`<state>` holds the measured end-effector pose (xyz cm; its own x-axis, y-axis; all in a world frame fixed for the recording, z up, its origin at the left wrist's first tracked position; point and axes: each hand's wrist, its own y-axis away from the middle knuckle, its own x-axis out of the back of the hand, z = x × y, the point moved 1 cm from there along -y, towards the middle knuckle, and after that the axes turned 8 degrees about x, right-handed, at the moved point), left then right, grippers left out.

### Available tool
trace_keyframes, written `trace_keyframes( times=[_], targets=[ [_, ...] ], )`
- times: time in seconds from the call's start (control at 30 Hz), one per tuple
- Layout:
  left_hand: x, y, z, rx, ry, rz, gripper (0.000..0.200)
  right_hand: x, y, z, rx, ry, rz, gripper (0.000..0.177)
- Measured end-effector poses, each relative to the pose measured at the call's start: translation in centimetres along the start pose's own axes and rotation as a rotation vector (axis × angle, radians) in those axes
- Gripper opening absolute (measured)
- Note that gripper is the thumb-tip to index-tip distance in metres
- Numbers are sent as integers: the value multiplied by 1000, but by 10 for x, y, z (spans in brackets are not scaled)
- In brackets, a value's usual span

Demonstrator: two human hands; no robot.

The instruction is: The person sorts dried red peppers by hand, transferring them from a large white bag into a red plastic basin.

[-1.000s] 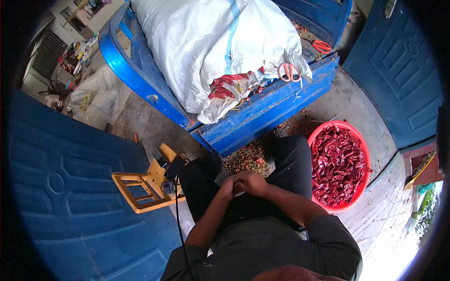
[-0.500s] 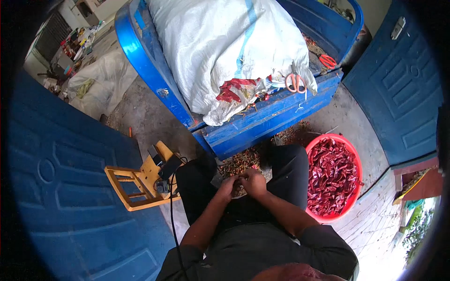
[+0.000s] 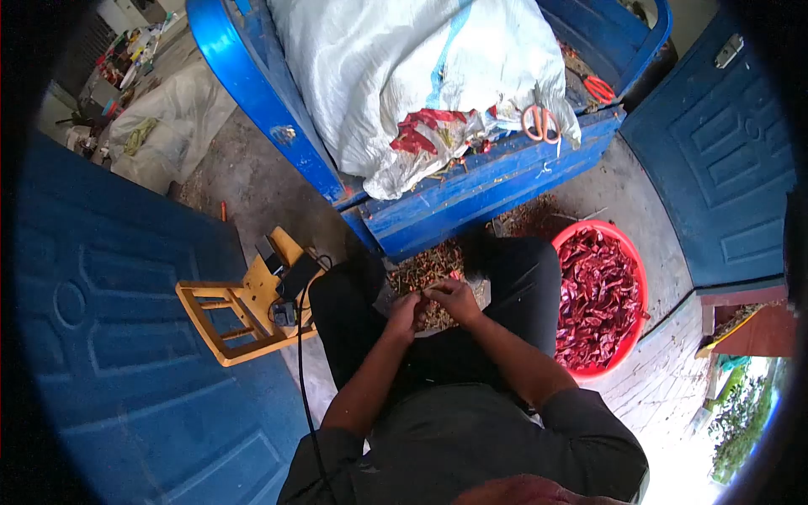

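Chili scraps heap btwn knees; I see left hand, right hand curled together above (held item unclear). Red basin rim just right, cart edge ahead.

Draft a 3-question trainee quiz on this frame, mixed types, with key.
1. True or false: the red basin of chillies sits on the person's right side.
2. Multiple choice: the orange scissors lie on A) the wooden stool, B) the blue cart, C) the ground.
3. Short answer: which is nearer the left hand and right hand, basin or scissors?
Key: 1 true; 2 B; 3 basin.
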<state>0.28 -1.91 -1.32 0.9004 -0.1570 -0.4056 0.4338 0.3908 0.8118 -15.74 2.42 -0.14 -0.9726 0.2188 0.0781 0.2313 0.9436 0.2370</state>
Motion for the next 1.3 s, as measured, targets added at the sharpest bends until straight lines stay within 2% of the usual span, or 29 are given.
trace_keyframes(
  times=[0.1,0.17,0.3,0.37,0.4,0.47,0.5,0.57,0.6,0.63,0.7,0.77,0.87,0.93,0.97,1.03,1.07,1.1,1.17,1.2,1.23,1.3],
  targets=[
    [0,-7,-3,11,73,-22,22,2,-2,-26,60,118,15,16],
    [-14,6,5,-23,34,50,22,2,-5,-21,17,75,8,16],
    [-10,-5,5,-15,-19,9,21,9,-18,9,169,304,115,25],
    [-14,-6,7,6,-43,-8,23,16,-13,-24,65,365,82,34],
    [-20,-4,12,3,-26,-20,24,17,-17,-19,25,356,79,34],
    [-34,8,15,0,0,-16,24,19,-19,-2,-254,76,92,35],
    [-39,5,19,-56,24,-30,24,20,-24,4,-268,75,91,35],
    [-37,-3,16,-35,45,-62,25,18,-22,13,-191,-218,208,34],
    [-38,-6,14,-33,67,-101,26,18,-20,3,-239,-360,220,29],
    [-39,-7,15,-24,68,-98,26,18,-20,-1,-248,-362,222,29],
    [-43,-10,16,-66,56,-108,27,20,-22,-8,-410,-620,262,25],
    [-46,-14,16,-62,51,-95,26,20,-22,-10,-461,-660,276,22],
    [-44,-17,12,-73,47,-78,25,24,-29,12,-384,-566,367,22],
    [-42,-14,13,-89,51,-69,24,39,-39,32,-241,119,412,23],
    [-40,-7,14,-94,72,-61,24,39,-38,35,-244,117,412,23],
    [-36,-3,18,-104,88,-63,23,43,-39,14,103,331,493,25],
    [-33,-3,19,-78,59,-89,25,44,-38,14,-106,158,353,26],
    [-28,-1,17,-50,29,-110,27,44,-34,21,-106,156,350,26],
    [-26,-5,17,-77,52,-114,26,43,-28,38,40,395,196,34],
    [-26,-6,17,-95,77,-123,26,46,-23,31,214,685,174,42],
    [-25,-5,17,-99,75,-129,26,46,-19,25,218,688,179,42],
    [-23,-3,19,-101,89,-132,23,47,-17,11,158,419,208,42]
  ],
)
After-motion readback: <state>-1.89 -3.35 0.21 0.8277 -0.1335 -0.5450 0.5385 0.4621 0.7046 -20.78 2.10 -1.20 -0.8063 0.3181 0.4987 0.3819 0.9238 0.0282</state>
